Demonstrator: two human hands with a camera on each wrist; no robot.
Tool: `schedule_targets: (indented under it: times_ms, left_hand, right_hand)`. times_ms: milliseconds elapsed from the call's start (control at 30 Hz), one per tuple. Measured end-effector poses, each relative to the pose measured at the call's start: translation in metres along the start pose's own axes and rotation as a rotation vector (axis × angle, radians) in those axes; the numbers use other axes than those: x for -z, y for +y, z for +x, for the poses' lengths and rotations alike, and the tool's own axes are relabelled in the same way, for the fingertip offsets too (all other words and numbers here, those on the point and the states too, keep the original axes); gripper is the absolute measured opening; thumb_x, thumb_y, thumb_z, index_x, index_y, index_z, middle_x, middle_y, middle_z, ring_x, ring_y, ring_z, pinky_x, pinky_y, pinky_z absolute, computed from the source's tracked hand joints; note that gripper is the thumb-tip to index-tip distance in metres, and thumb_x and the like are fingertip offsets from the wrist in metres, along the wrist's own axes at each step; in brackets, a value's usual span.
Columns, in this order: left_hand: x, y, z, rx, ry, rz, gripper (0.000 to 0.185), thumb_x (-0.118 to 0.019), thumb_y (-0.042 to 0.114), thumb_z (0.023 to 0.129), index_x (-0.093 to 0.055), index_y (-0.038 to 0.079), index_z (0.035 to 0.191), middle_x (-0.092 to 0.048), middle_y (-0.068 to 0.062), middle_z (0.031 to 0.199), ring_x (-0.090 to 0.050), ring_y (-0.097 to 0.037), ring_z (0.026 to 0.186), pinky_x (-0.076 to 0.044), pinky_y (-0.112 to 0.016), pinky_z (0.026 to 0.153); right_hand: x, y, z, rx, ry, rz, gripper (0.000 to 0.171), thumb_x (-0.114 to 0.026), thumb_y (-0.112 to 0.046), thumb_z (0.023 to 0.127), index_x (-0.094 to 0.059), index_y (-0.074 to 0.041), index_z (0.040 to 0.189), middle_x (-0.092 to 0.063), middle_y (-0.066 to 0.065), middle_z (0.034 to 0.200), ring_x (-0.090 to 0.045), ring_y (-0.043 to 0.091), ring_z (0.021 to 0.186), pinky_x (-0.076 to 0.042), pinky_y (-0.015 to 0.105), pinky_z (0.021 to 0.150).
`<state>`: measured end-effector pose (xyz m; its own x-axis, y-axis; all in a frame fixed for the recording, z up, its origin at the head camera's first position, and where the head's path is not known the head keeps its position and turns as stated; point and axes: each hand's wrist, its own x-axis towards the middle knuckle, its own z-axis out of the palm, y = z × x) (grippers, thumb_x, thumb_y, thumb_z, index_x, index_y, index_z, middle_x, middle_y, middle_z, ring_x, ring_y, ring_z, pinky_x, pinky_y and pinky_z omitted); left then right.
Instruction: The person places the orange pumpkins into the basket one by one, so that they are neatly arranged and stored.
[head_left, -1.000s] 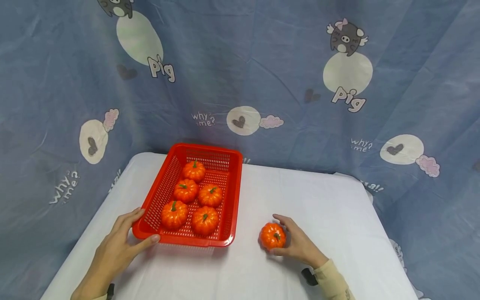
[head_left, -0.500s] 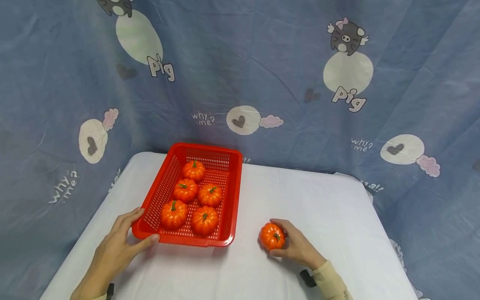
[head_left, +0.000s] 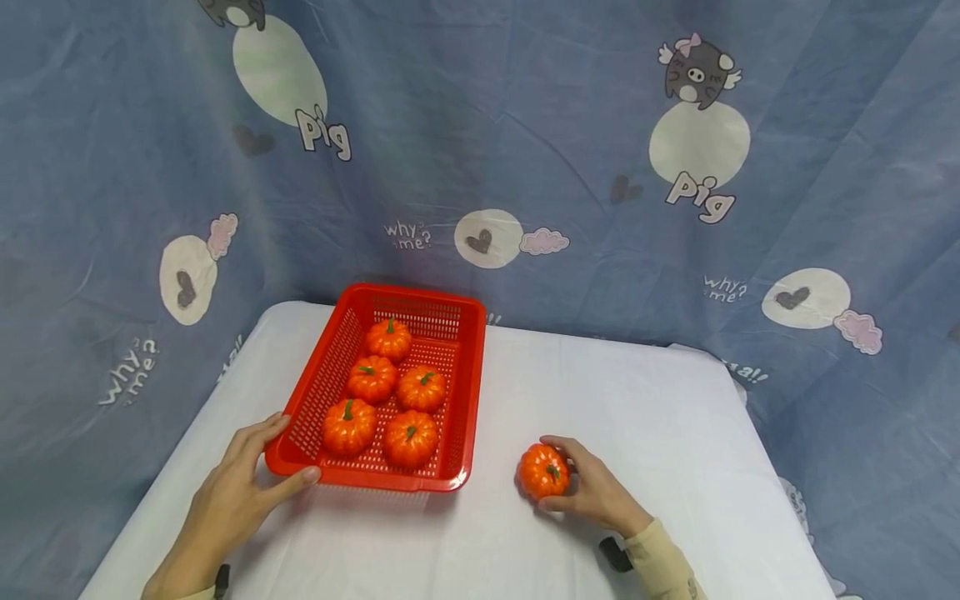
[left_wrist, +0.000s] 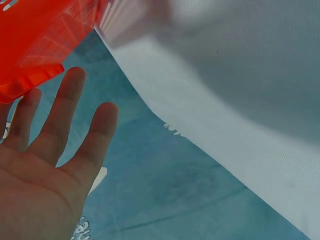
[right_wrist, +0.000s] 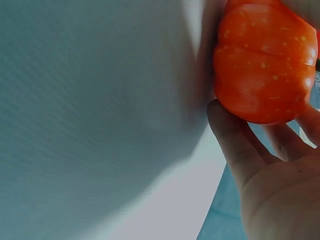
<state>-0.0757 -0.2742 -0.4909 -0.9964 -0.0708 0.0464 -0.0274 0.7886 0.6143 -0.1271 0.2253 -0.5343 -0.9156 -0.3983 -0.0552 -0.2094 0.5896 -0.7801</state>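
My right hand (head_left: 588, 492) grips a small orange pumpkin (head_left: 543, 472) with a green stem, on the white table right of the basket. Thumb and fingers curve round its side, and the right wrist view shows the pumpkin (right_wrist: 265, 62) up close against the fingers. At the near left corner of a red plastic basket (head_left: 474, 400) is my left hand (head_left: 232, 492), thumb at the front rim and fingers at the left side. Its fingers look nearly straight below the basket's rim (left_wrist: 35, 80) in the left wrist view. Several like pumpkins (head_left: 411, 439) lie inside the basket.
A white cloth (head_left: 615, 392) covers the table, whose edges slope away at left and right. Behind and on both sides hangs a blue curtain (head_left: 420, 125) with pig prints. The basket stands near the table's back edge.
My right hand's fingers have closed in on the pumpkin, which stays in the same place. The left hand and the basket have not moved.
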Motion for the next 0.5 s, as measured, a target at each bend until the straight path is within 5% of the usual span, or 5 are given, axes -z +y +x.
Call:
schedule_targets:
  times_ms: [500]
  left_hand:
    - [-0.0004,0.0002,-0.0010,-0.017,0.012,-0.011,0.101,-0.074,0.067,0.080,-0.036,0.015,0.157,-0.037,-0.013,0.157,-0.040,-0.045,0.137,-0.035,-0.076,0.095]
  right_hand:
    - [0.0034,-0.0046,0.0024,-0.023,0.043,0.015,0.095,-0.096,-0.025,0.067,-0.047,-0.013,0.147,-0.054,0.010,0.144,-0.059,0.034,0.122,-0.046,0.057,0.105]
